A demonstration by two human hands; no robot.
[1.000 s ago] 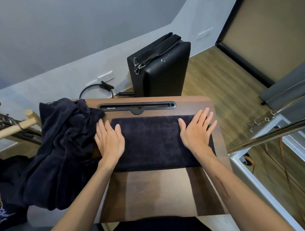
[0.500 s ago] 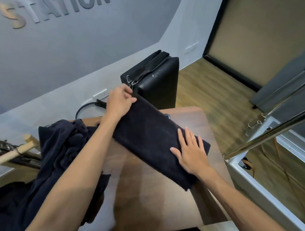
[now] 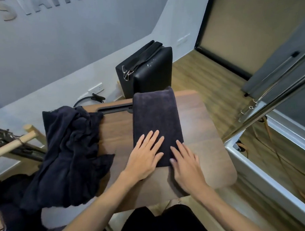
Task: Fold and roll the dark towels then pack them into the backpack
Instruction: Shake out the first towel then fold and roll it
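A grey wall (image 3: 57,55) with raised letters is seen behind the scene, and a wood-look floor (image 3: 196,79) runs to the right. A brown wooden desk (image 3: 203,129) fills the middle of the view, with a dark slot (image 3: 114,108) set into its far edge. A metal-framed bed (image 3: 270,161) is seen at the right.

On the floor behind the desk a black case (image 3: 150,74) is stood upright, closed, with a strap (image 3: 144,56) laid over its top and metal clips (image 3: 126,74) hanging at its left; what is inside cannot be told. Whether it is the backpack cannot be told.

A heap of dark towels (image 3: 69,153) is draped over the left edge of the desk, unfolded and hanging down past the edge. At the far left a wooden bar (image 3: 14,144) is seen.

A folded dark towel (image 3: 156,118) is laid flat on the desk as a long strip, its length running away from the person; its far end overhangs the far edge of the desk and covers the right end of the slot, and its near end lies under the hands.

The left hand (image 3: 144,155) is spread open, palm down, pressed flat on the near left part of the folded towel. The right hand (image 3: 185,161) is likewise open and flat, its fingers (image 3: 179,146) resting on the near right corner of the towel and its palm on the desk. Nothing is gripped by either hand.

A white wall socket (image 3: 95,88) with a black plug (image 3: 97,97) is seen left of the case.
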